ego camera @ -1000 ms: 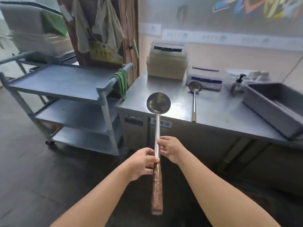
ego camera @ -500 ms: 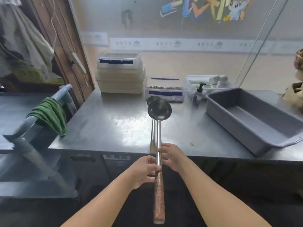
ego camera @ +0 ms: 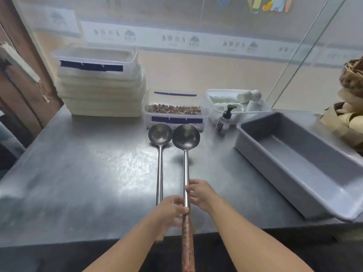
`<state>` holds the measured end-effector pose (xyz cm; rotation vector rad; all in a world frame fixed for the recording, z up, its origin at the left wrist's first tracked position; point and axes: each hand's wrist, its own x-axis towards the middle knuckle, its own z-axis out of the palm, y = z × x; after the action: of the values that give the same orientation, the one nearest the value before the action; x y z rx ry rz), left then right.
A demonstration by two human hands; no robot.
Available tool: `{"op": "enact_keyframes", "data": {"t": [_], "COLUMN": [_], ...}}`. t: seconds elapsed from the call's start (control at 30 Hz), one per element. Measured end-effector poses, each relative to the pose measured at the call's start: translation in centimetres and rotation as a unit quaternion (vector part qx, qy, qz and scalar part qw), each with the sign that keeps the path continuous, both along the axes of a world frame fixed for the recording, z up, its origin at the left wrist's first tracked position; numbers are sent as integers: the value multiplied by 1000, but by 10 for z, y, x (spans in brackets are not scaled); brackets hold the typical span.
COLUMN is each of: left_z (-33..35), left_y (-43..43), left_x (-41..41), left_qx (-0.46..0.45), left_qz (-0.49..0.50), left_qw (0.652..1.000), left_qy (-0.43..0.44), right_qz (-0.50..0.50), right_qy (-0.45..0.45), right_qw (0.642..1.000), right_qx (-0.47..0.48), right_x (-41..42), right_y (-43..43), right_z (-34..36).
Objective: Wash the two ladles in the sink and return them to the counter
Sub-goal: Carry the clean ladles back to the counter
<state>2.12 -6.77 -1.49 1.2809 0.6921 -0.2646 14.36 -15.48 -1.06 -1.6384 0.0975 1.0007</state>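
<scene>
Both hands hold one long steel ladle (ego camera: 185,138) with a worn wooden grip, its bowl up and away from me, over the steel counter (ego camera: 88,173). My left hand (ego camera: 171,210) grips the shaft where metal meets wood. My right hand (ego camera: 199,192) pinches the shaft slightly higher. A second ladle (ego camera: 160,134) lies flat on the counter just left of the held one, bowl toward the wall; my left hand covers part of its handle.
A deep grey metal tray (ego camera: 294,163) sits at the right. Behind the ladles stand a clear tub of dried bits (ego camera: 174,111), a pump bottle (ego camera: 225,119), a white container of rolls (ego camera: 233,101) and stacked white tubs (ego camera: 100,83). A glass pane (ego camera: 314,55) rises at right.
I have stepped up to the counter. The held ladle now hangs over the worktop, its bowl beside the bowl of the ladle lying there. Both hands keep the same grip.
</scene>
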Motion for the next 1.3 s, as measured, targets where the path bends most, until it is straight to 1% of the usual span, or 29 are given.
{"op": "enact_keyframes", "data": {"t": [0.17, 0.3, 0.47, 0.67, 0.73, 0.83, 0.93, 1.03, 1.17, 1.3], "left_z": [-21, -38, -50, -72, -78, -82, -84, -87, -89, -92], "left_y": [28, 27, 18, 3, 1, 0, 2, 3, 3, 1], "left_x": [46, 71, 92, 100, 103, 105, 108, 109, 109, 110], "left_qx": [-22, -45, -17, 85, 98, 122, 139, 143, 147, 167], "left_qz": [-20, -18, -23, -13, -16, -33, -42, -39, -33, -46], "left_qw": [999, 997, 997, 991, 989, 984, 977, 973, 971, 968], "left_qy": [23, 53, 68, 101, 114, 129, 158, 179, 186, 183], "right_qz": [-5, 7, 25, 65, 92, 134, 183, 213, 248, 252], "right_qy": [13, 26, 27, -42, -57, -80, -136, -164, -194, -180], "right_qw": [1000, 999, 999, 995, 992, 981, 958, 940, 920, 919], "right_qx": [-20, -29, -33, -59, -69, -111, -172, -210, -234, -242], "right_x": [46, 69, 93, 103, 106, 110, 113, 113, 113, 116], "right_y": [23, 25, 19, 15, 14, 16, 20, 21, 24, 26], "right_z": [-20, -43, -63, -80, -86, -90, -90, -89, -88, -86]}}
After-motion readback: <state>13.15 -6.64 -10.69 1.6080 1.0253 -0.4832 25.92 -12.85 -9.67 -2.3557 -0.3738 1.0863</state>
